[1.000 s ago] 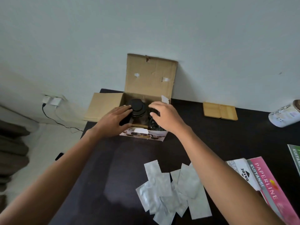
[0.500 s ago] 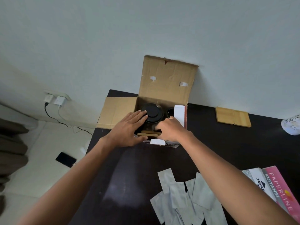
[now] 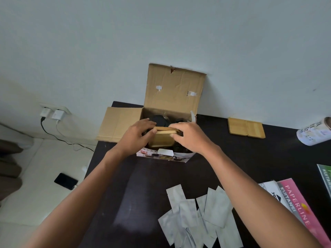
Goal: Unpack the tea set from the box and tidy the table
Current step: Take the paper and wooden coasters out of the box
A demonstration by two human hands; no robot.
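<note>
Head view of an unpacking step. At frame centre the cardboard box [image 3: 166,122] stands open on the dark table [image 3: 146,185], rear flap upright against the wall [image 3: 161,33] and one flap folded out to the left. The left hand [image 3: 138,138] and right hand [image 3: 189,136] each clamp one end of a stack of bamboo trays [image 3: 163,139], fingers curled over the top edge, thumbs below; the stack sits tilted, partly out of the box mouth. Behind it, inside the box, lies a dark round lid [image 3: 159,120]; darker ware to its right is too shadowed to identify. Likely hazards: the stacked trays may slide apart if the tilt grows, and a tray corner could catch the ware beneath, since the fit looks tight. Two more bamboo trays [image 3: 246,127] lie flat at right centre, near a patterned white tin [image 3: 313,131] on its side. Silver foil sachets [image 3: 198,217] are scattered at lower centre; booklets [image 3: 293,206] lie at lower right. At left, beyond the table edge, are a pale tiled floor [image 3: 35,158], a phone [image 3: 66,181], and wall chargers [image 3: 52,113] with trailing cables.
</note>
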